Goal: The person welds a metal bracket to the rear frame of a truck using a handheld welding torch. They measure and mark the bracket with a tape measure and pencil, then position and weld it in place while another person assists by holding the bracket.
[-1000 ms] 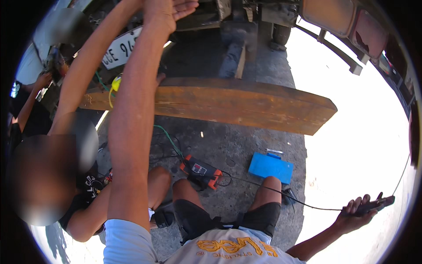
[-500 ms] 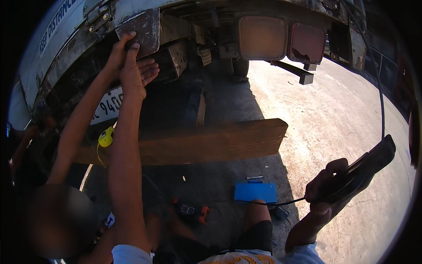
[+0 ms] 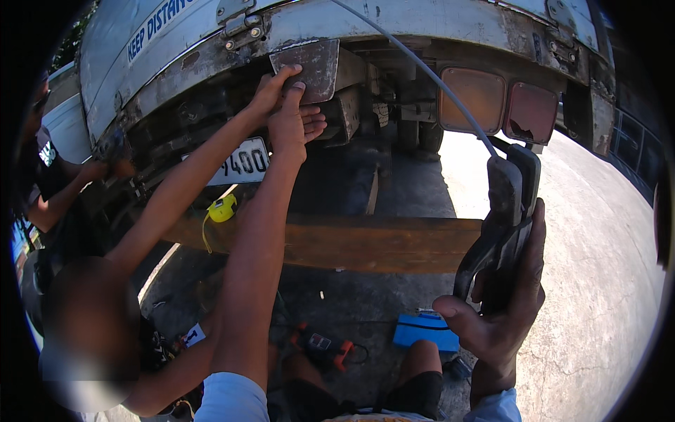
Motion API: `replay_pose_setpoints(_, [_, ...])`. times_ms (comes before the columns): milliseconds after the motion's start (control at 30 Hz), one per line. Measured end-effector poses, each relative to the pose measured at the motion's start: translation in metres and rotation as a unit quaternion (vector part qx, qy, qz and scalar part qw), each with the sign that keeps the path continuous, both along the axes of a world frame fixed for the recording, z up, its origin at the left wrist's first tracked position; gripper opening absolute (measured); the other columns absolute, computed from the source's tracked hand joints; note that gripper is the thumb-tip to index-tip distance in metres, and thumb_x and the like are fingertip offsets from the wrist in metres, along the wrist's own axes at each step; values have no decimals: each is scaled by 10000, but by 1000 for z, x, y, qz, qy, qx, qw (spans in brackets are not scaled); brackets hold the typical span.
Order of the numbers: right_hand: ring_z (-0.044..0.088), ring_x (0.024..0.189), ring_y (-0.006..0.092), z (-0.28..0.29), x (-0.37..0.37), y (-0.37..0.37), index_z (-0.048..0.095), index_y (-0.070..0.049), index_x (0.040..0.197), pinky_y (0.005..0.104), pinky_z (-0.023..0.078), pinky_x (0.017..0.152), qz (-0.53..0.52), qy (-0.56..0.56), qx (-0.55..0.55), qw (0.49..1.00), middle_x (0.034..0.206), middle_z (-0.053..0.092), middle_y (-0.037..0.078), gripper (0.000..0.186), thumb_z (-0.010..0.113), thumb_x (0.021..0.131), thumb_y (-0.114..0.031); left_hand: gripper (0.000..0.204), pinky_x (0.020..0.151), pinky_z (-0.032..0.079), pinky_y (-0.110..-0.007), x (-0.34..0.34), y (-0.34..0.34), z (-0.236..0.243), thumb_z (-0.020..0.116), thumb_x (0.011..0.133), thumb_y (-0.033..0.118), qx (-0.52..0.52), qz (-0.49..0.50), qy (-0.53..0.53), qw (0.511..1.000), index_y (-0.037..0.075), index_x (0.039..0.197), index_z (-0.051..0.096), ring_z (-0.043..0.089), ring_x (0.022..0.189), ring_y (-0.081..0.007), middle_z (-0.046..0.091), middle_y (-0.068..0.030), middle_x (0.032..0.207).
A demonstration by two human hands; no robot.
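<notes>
My right hand [image 3: 517,309] grips a black welding electrode holder [image 3: 499,225] at the right. A long grey welding rod [image 3: 415,60] runs from its jaws toward the top edge. My left hand [image 3: 290,133] reaches up under the truck's rear edge, its thumb against the lower part of a dark metal plate [image 3: 316,67]. The other fingers of that hand are stretched out below the plate, not around it. A co-worker's hand [image 3: 267,95] is on the plate's left side, beside my thumb.
A wooden beam [image 3: 380,243] crosses below, with a yellow tape measure [image 3: 222,208] by it. On the ground sit a blue box [image 3: 425,334] and an orange-black machine [image 3: 320,343]. Tail lights [image 3: 472,98] hang at right; a co-worker [image 3: 169,239] crouches left, another person [image 3: 53,162] behind.
My right hand has raised and turned the electrode holder upright, swinging the rod left toward the truck. The view has shifted, while both hands at the plate keep their places on it.
</notes>
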State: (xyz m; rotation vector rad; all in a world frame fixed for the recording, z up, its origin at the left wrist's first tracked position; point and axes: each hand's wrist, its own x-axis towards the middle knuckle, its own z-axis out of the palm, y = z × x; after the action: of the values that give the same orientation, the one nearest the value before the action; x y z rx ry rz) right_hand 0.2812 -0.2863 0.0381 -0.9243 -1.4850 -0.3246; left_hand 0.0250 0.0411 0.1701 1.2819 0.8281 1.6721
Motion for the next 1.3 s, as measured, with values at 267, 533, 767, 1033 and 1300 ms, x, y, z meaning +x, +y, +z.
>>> replay_pose_setpoints(267, [768,1028,214,28,-24,-1,250,-19,1757,283,576,717,44,-97,-38,994,1403,720,214,1352,1039,715,-368,653,867,661,-424,1,-6,2,777,933,584,24,-1,-31,999,-26,1153,701,768,863,-273,745,-156,1040])
replay_pose_setpoints(533, [776,1167,361,35,-40,3,279,-56,1753,434,669,889,35,-135,-49,989,1356,696,239,1259,1024,759,-262,554,831,666,-429,-1,-3,13,770,973,522,0,-23,-51,998,-7,1122,700,771,874,-274,736,-138,1006])
replay_pose_setpoints(767, [765,1131,377,44,-50,4,272,-86,1759,464,661,850,-17,-195,-115,974,1291,713,233,1180,970,839,-329,513,825,654,-430,4,-3,6,800,983,451,29,-28,-93,995,-30,1092,660,754,852,-293,715,-177,993])
replay_pose_setpoints(1033, [756,1169,423,51,-63,15,270,-104,1761,490,662,854,2,-199,-99,975,1381,677,289,1155,953,861,-347,486,837,654,-433,-5,6,16,829,944,451,-17,-62,-98,993,2,1028,660,730,850,-277,686,-159,1007])
replay_pose_setpoints(1300, [753,1187,435,55,-70,19,241,-51,1756,480,669,838,-7,-214,-83,973,1426,640,313,1157,936,881,-347,423,804,668,-463,-5,22,12,861,905,409,-2,-47,-107,993,55,1023,663,719,828,-272,639,-123,1002])
